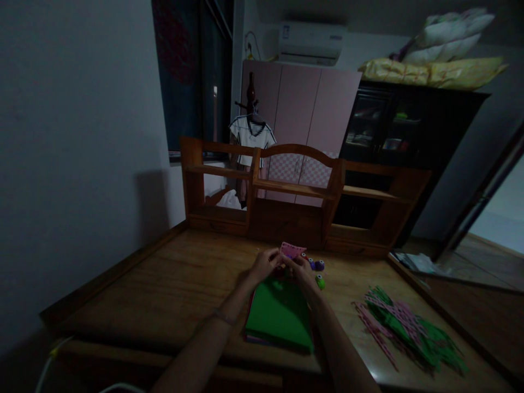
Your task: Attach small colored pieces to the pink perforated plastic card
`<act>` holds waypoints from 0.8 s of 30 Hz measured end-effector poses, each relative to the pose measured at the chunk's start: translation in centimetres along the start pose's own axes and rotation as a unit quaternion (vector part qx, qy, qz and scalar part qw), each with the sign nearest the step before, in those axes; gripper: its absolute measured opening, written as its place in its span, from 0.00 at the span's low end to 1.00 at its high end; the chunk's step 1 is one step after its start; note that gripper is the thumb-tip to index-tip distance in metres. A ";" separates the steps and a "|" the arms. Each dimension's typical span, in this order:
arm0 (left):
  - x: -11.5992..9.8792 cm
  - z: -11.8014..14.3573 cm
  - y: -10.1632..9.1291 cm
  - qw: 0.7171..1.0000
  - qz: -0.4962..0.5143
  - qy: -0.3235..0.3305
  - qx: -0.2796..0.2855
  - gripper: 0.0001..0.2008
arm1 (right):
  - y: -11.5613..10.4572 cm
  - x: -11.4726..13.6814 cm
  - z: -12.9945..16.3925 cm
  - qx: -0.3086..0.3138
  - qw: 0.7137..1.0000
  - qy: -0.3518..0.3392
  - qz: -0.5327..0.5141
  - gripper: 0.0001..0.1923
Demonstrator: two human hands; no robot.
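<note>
My left hand (265, 264) and my right hand (300, 269) meet over the far end of a stack of green sheets (280, 316). Between their fingertips is a small pink piece (293, 249) with a row of dark marks or holes along its top edge. Fingers of both hands are closed on it, and its lower part is hidden by them. Just beyond my right hand lie small round pieces with eye-like spots, among them a purple one (319, 265) and a green one (320, 281). Something dark red shows beneath my hands, too obscured to name.
On the right of the wooden table (164, 289) lies a heap of green and pink strips (409, 327). A wooden shelf unit (295, 188) stands along the back edge. Plastic-wrapped items (415, 262) lie past the right edge. A white cable (43, 371) is at lower left.
</note>
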State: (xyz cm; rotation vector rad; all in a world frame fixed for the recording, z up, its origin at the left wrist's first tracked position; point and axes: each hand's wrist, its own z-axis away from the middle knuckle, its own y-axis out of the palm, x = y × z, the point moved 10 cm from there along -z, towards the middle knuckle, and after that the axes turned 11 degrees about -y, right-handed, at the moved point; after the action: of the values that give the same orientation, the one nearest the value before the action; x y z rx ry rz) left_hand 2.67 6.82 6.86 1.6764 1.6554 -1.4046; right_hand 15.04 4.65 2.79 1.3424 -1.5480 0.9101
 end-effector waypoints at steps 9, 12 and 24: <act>0.6 0.1 0.4 1.000 -0.004 -0.009 -0.008 0.16 | -0.7 0.0 -0.3 -0.012 1.000 -0.003 0.006 0.23; 0.3 0.1 -0.2 0.999 -0.017 -0.011 -0.025 0.16 | 0.0 -0.1 -0.4 0.009 1.000 0.006 0.002 0.23; 0.6 0.4 -3.0 0.988 -0.041 -0.046 -0.144 0.18 | -1.3 -0.1 -0.6 -0.072 0.994 0.012 -0.083 0.24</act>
State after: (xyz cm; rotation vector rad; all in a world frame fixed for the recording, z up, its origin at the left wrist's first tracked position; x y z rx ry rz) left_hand -0.28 7.50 7.26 1.3779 1.7943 -1.1905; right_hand 16.37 5.03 2.91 1.3291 -1.4318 0.6953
